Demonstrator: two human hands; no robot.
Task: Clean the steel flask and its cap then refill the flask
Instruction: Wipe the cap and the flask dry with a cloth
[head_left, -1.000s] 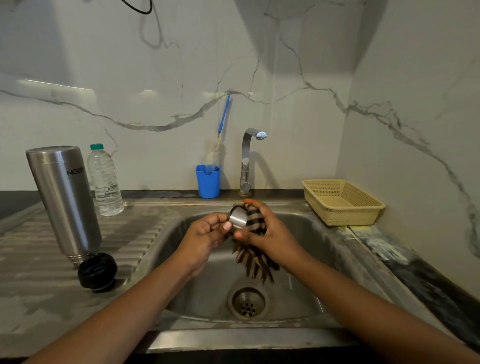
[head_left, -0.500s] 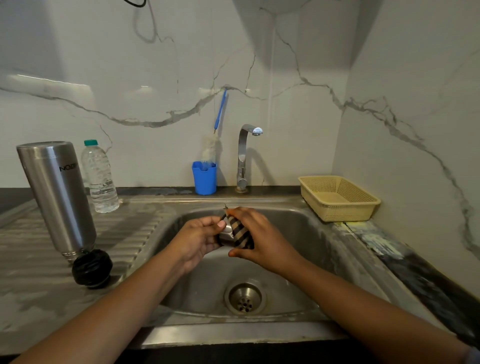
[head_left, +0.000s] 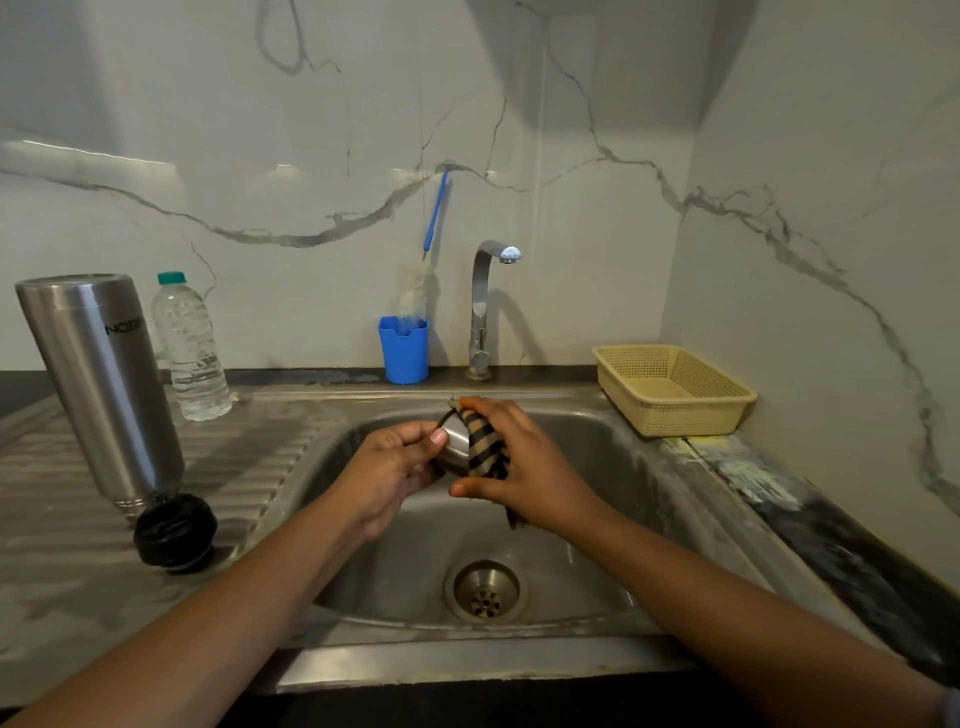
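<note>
While both hands work over the stainless steel sink (head_left: 597, 525) at six o'clock, the step in hand looks like wiping the cap. The left hand (head_left: 387, 467) has its grip curled round the small round steel cap (head_left: 453, 441). The right hand (head_left: 524, 467), at three o'clock of it, holds a brown-and-black striped cloth (head_left: 485, 447) in its grip, pressed against the cap. At nine o'clock on the ribbed steel bench (head_left: 260, 457), the tall steel flask (head_left: 104, 384) stands mouth down and tilted, with a round black stopper (head_left: 175, 535) just beside its mouth. Farther back, at ten o'clock, stands a clear plastic water bottle (head_left: 189, 348). No water shows at the curved steel tap (head_left: 483, 306) at twelve. Next, I judge, the cap needs setting down and the flask righting for its refill.
</note>
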